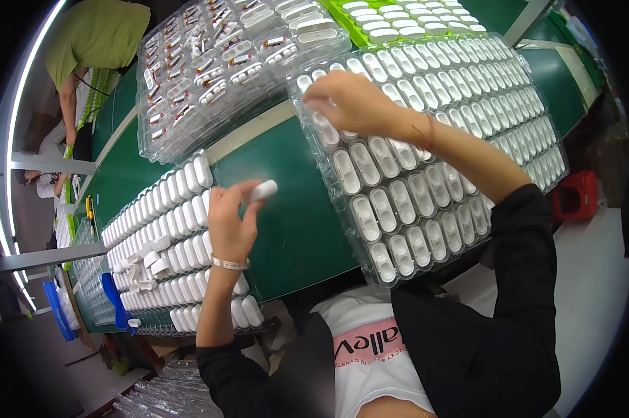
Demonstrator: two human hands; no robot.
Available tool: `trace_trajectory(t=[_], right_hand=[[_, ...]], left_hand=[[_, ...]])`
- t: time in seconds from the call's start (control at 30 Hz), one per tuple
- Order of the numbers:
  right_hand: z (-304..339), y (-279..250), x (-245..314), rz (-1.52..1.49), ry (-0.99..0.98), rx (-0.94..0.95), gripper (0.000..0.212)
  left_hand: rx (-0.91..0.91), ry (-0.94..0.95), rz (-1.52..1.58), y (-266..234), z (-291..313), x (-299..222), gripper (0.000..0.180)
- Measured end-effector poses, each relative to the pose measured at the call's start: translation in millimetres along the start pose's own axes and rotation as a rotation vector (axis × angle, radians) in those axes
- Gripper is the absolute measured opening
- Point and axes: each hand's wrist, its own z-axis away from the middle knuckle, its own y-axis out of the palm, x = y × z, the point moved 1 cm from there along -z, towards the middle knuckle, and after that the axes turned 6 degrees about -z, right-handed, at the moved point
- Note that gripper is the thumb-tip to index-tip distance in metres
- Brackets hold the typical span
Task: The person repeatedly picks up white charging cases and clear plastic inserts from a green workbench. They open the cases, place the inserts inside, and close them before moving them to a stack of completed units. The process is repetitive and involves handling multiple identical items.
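Between the thumb and fingers of my left hand (232, 217) is a small white oval plastic shell (263, 190), held above the green tabletop. Left of that hand lies a clear tray of closed-looking white oval shells (185, 177) in rows. My right hand (352, 104) is over the far left corner of a large clear tray (334, 202), its fingers bent down and slightly blurred. What those fingers pinch, if anything, is hidden. Rows of white oval shells with hollow insides (382, 157) fill this tray.
Stacked clear trays (189, 132) with small red-and-silver parts stand at the far side. A green tray (370, 35) of white shells sits beyond. White strips (151, 265) lie on the left shells, near a blue tool (114, 299). A red stool (577, 196) is at right; another person (95, 42) works far left.
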Motion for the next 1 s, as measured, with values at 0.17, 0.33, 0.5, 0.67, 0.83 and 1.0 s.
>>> trace_trajectory(t=[0.17, 0.33, 0.5, 0.67, 0.83, 1.0], right_hand=[[-26.7, 10.8, -37.3, 0.294, 0.140, 0.060, 0.028], [-28.5, 14.3, -23.2, 0.384, 0.270, 0.051, 0.037], [-36.6, 22.2, -22.2, 0.441, 0.369, 0.120, 0.032], [-40.4, 22.7, -49.7, 0.264, 0.401, -0.030, 0.026], [-28.4, 3.1, -23.3, -0.149, 0.382, -0.034, 0.026], [20.5, 14.2, 49.3, -0.875, 0.533, 0.239, 0.059]], left_hand=[[-0.069, -0.302, 0.247, -23.5, 29.7, -48.6, 0.034], [-0.087, -0.251, 0.261, -30.5, 55.7, -53.4, 0.039], [-0.123, -0.183, 0.253, -38.1, 64.1, -40.5, 0.034], [-0.198, -0.311, 0.495, -47.9, 64.9, -32.8, 0.030], [-0.229, -0.535, 1.267, -47.0, 71.0, -39.8, 0.021], [-0.240, -0.623, 1.248, -23.0, 93.1, -43.6, 0.012]])
